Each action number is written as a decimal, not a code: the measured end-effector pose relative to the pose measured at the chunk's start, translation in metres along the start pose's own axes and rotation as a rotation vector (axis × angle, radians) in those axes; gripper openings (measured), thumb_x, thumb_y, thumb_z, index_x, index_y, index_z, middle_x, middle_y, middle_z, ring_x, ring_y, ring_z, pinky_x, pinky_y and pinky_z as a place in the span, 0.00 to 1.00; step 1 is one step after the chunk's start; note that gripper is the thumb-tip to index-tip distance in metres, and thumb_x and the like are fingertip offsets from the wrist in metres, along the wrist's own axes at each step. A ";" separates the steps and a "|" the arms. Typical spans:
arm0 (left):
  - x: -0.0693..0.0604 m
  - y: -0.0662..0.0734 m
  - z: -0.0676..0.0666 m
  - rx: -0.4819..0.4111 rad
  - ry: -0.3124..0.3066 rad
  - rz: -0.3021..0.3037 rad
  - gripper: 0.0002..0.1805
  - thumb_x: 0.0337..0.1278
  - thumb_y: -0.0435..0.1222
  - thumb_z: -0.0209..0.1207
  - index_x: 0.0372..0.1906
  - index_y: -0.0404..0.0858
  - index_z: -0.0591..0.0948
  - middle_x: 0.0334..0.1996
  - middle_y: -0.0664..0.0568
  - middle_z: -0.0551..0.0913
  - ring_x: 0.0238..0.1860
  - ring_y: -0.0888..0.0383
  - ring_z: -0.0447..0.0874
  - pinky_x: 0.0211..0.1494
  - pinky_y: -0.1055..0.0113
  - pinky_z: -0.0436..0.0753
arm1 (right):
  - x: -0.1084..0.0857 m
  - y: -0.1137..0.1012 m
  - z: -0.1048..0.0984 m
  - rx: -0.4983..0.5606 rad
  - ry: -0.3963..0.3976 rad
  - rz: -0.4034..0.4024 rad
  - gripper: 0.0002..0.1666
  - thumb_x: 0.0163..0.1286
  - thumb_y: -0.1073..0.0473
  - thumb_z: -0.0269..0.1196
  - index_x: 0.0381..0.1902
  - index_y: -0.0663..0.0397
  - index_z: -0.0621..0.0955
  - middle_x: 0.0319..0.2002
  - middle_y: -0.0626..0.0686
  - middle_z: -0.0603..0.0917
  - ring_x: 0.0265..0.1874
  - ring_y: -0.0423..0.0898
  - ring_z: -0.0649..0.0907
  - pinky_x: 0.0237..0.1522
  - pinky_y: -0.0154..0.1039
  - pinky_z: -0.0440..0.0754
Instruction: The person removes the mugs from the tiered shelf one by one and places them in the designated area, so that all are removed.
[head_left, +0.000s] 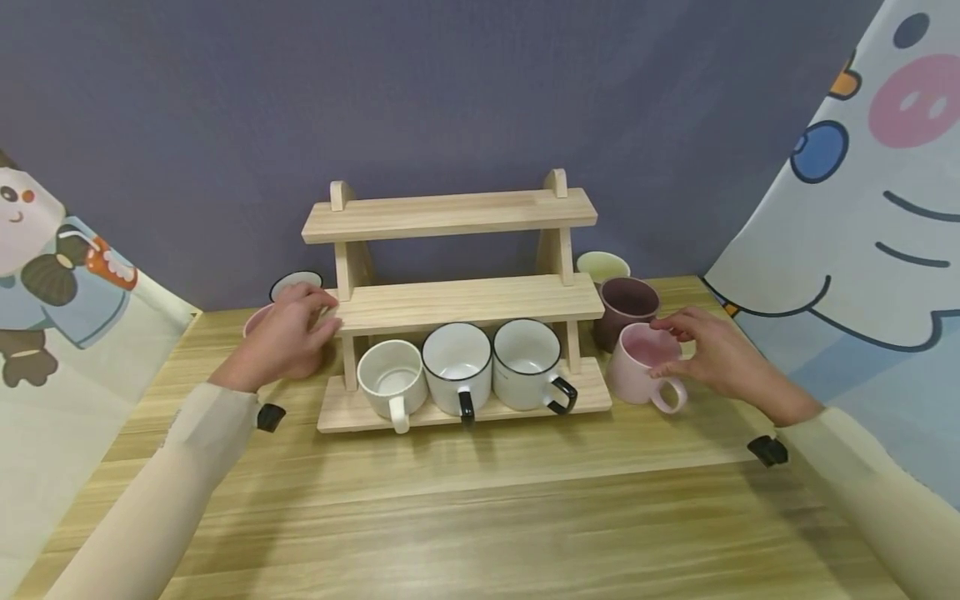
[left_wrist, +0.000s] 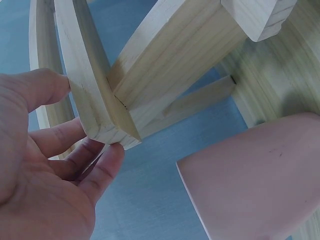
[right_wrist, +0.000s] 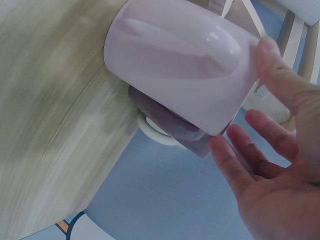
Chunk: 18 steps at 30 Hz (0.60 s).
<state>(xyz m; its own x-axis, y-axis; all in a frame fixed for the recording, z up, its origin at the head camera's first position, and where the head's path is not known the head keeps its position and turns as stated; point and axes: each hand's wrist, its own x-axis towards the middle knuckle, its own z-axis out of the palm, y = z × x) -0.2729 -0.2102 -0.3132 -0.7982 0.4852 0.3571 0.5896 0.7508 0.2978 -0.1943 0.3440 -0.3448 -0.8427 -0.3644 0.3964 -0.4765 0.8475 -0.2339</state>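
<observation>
In the head view my left hand (head_left: pixel 288 333) is at the left end of the wooden tiered rack (head_left: pixel 465 304). The left wrist view shows its thumb and fingers pinching a board end (left_wrist: pixel 107 125) of the rack. A pink mug (left_wrist: pixel 255 175) lies near that hand, apart from it. On the right, my right hand (head_left: pixel 712 354) spans the mouth of a light pink mug (head_left: pixel 633 379) upright on the table. Thumb and fingers hold its rim from opposite sides in the right wrist view, where the mug's pale side (right_wrist: pixel 180 60) shows.
On the lowest tier stand a cream mug (head_left: pixel 390 379) and two white mugs with black rims, one in the middle (head_left: pixel 456 367). Right of the rack are a dark mauve mug (head_left: pixel 628 304) and a pale yellow one (head_left: pixel 603 265). A black-rimmed mug (head_left: pixel 296 282) stands behind my left hand.
</observation>
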 end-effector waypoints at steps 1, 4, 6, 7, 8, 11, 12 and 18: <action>0.000 0.000 0.000 0.001 0.003 0.001 0.13 0.60 0.31 0.57 0.44 0.24 0.78 0.45 0.34 0.72 0.47 0.40 0.67 0.56 0.50 0.64 | 0.000 0.000 0.000 -0.001 0.000 -0.002 0.37 0.37 0.52 0.81 0.45 0.61 0.81 0.38 0.56 0.80 0.34 0.51 0.80 0.34 0.49 0.78; -0.001 0.001 -0.001 0.002 0.003 -0.002 0.13 0.60 0.31 0.57 0.44 0.24 0.78 0.45 0.34 0.73 0.47 0.40 0.67 0.55 0.50 0.64 | 0.001 -0.002 -0.001 -0.007 -0.011 0.015 0.36 0.39 0.51 0.80 0.46 0.61 0.81 0.39 0.56 0.80 0.36 0.52 0.79 0.35 0.49 0.78; -0.001 0.001 -0.001 0.002 0.002 -0.007 0.13 0.60 0.31 0.57 0.44 0.24 0.78 0.45 0.34 0.72 0.47 0.40 0.67 0.56 0.50 0.64 | 0.002 -0.006 -0.002 -0.005 -0.026 0.036 0.37 0.40 0.50 0.79 0.47 0.61 0.81 0.41 0.57 0.80 0.37 0.53 0.79 0.36 0.50 0.78; -0.001 0.001 -0.001 0.004 -0.001 -0.011 0.13 0.60 0.32 0.57 0.44 0.24 0.78 0.45 0.34 0.72 0.47 0.40 0.67 0.55 0.50 0.64 | 0.003 -0.008 -0.003 -0.005 -0.034 0.047 0.36 0.42 0.49 0.79 0.48 0.61 0.81 0.42 0.58 0.79 0.38 0.54 0.79 0.36 0.51 0.78; -0.001 0.001 -0.001 0.006 -0.004 -0.016 0.13 0.60 0.32 0.57 0.44 0.25 0.78 0.45 0.35 0.72 0.47 0.40 0.67 0.55 0.50 0.65 | 0.005 -0.010 -0.004 -0.004 -0.041 0.059 0.36 0.43 0.49 0.78 0.48 0.61 0.81 0.44 0.59 0.79 0.40 0.55 0.79 0.37 0.52 0.78; -0.001 0.002 -0.002 0.012 -0.010 -0.027 0.14 0.61 0.32 0.57 0.45 0.25 0.78 0.46 0.35 0.72 0.48 0.40 0.67 0.56 0.50 0.65 | 0.012 -0.020 -0.007 0.007 -0.054 0.077 0.33 0.47 0.51 0.76 0.50 0.59 0.80 0.47 0.59 0.79 0.43 0.56 0.79 0.39 0.52 0.77; -0.001 0.002 -0.002 0.014 -0.012 -0.029 0.14 0.61 0.33 0.57 0.45 0.25 0.78 0.46 0.35 0.72 0.47 0.41 0.67 0.55 0.50 0.66 | 0.015 -0.023 -0.008 0.008 -0.058 0.080 0.32 0.49 0.52 0.76 0.51 0.58 0.80 0.49 0.58 0.78 0.44 0.56 0.78 0.39 0.53 0.76; -0.001 0.000 0.000 0.017 -0.012 -0.031 0.14 0.61 0.32 0.57 0.45 0.25 0.78 0.46 0.34 0.72 0.48 0.40 0.67 0.56 0.49 0.65 | 0.037 -0.035 -0.005 0.051 -0.043 0.009 0.25 0.56 0.57 0.72 0.50 0.59 0.80 0.51 0.58 0.77 0.50 0.57 0.77 0.48 0.54 0.74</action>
<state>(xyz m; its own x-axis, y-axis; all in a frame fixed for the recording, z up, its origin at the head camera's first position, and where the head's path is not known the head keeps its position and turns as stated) -0.2721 -0.2102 -0.3135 -0.8175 0.4668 0.3373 0.5625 0.7729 0.2936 -0.2070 0.3026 -0.3173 -0.8566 -0.3739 0.3555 -0.4798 0.8306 -0.2827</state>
